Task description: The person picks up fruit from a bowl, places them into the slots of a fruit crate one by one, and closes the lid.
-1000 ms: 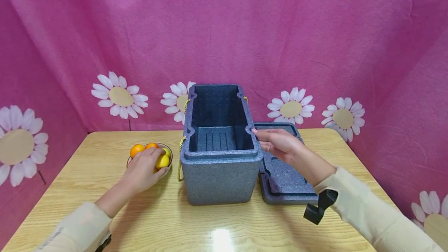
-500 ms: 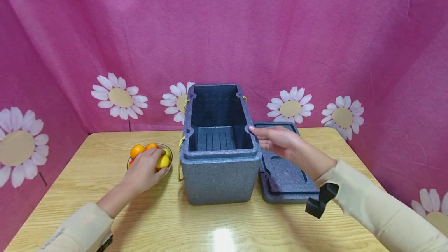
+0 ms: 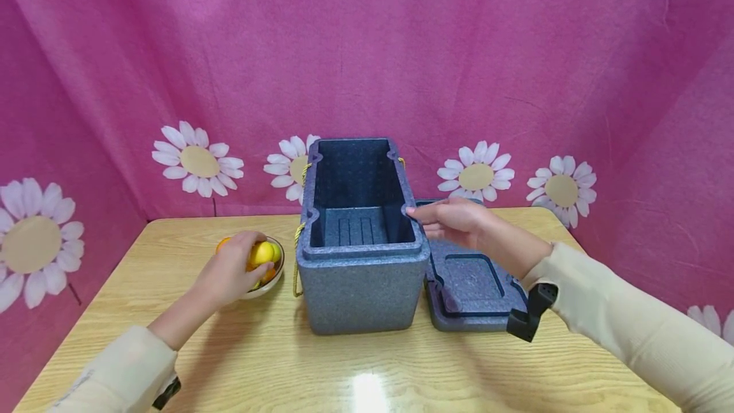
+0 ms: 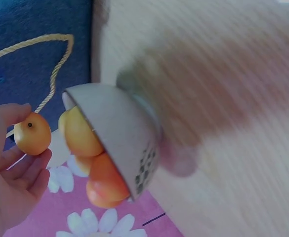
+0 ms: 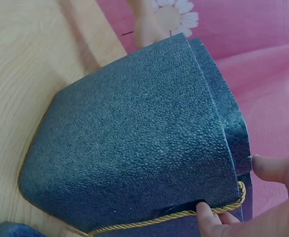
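I have the left hand [image 3: 229, 269] just above the bowl [image 3: 269, 282], at about nine o'clock from the foam cooler box [image 3: 361, 273], with its fingers pinching a small yellow-orange citrus fruit [image 3: 264, 252]. In the left wrist view that fruit [image 4: 32, 133] sits between thumb and fingertips, apart from the bowl [image 4: 119, 133], which holds more yellow and orange fruit [image 4: 82, 133].

My right hand [image 3: 453, 225] is at three o'clock from the box, fingers stretched out loosely, holding nothing; the fingertips [image 3: 414, 212] touch the box's right rim. The right wrist view shows a fingertip [image 5: 206, 215] against the yellow rope handle [image 5: 169, 217] on the outer wall of the box [image 5: 134, 143], with the thumb at the rim edge.

The box stands upright and open in the middle of the wooden table [image 3: 258, 362], its ribbed floor bare. Its lid [image 3: 470, 289] lies inner face up on the table, just beside the box at three o'clock, partly under my right forearm. Behind, at twelve o'clock, hangs a pink cloth backdrop [image 3: 401, 50] printed with white daisies.
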`<state>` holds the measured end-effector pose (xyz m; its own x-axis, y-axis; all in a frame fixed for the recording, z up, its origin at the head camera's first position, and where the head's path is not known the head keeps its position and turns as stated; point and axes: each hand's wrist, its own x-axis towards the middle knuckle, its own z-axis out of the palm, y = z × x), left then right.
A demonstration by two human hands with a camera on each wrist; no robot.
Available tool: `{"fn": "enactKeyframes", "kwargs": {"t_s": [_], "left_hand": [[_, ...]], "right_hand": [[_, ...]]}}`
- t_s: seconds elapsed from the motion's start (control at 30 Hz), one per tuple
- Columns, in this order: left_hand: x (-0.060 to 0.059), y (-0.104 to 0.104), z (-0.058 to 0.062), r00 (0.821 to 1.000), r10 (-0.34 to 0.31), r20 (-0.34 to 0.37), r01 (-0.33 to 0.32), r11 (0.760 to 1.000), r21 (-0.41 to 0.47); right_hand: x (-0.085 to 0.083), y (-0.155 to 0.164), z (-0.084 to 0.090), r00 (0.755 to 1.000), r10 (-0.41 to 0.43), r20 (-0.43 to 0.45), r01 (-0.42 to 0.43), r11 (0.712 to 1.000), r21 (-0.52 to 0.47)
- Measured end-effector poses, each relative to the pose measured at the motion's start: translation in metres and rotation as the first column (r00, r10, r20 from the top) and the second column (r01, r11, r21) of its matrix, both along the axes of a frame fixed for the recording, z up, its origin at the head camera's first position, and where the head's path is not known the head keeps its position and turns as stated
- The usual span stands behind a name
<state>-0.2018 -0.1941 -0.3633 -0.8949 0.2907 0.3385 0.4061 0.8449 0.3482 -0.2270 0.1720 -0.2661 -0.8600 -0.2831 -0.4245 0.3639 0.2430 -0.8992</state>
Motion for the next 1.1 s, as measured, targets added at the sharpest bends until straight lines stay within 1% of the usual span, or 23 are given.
{"fn": "enactKeyframes", "kwargs": {"t_s": [0.1,0.23,0.3,0.37,0.53,0.63,0.9,1.1], "left_hand": [[0.000,0.000,0.009,1.000,0.000,0.022,0.000,1.000,0.017],[0.000,-0.001,0.021,0.997,0.019,0.077,-0.023,0.999,0.049],[-0.001,0.000,0.027,0.996,0.024,0.087,-0.030,0.997,0.070],[-0.001,0.000,0.032,0.997,0.021,0.078,-0.029,0.995,0.096],[-0.005,-0.001,0.044,1.000,-0.006,0.015,0.003,0.987,0.160],[-0.006,0.000,0.051,1.000,-0.010,0.012,0.007,0.980,0.198],[-0.008,0.004,0.068,0.995,0.006,0.098,-0.033,0.962,0.271],[-0.012,0.009,0.077,0.987,-0.023,0.161,-0.035,0.937,0.347]], "right_hand": [[-0.002,-0.001,0.001,1.000,0.000,0.002,0.000,1.000,0.022],[-0.003,-0.003,0.002,1.000,-0.010,0.008,0.010,0.999,0.045],[-0.003,-0.004,0.002,1.000,-0.013,0.008,0.013,0.999,0.050],[-0.003,-0.004,0.001,1.000,-0.015,0.005,0.015,0.998,0.054],[-0.001,-0.002,-0.001,1.000,-0.006,-0.024,0.008,0.998,0.064],[0.000,-0.001,-0.003,0.999,-0.003,-0.037,0.005,0.998,0.063],[0.000,0.000,-0.006,0.999,-0.012,-0.053,0.015,0.998,0.059],[0.002,0.000,-0.008,0.998,-0.010,-0.061,0.014,0.998,0.059]]}}
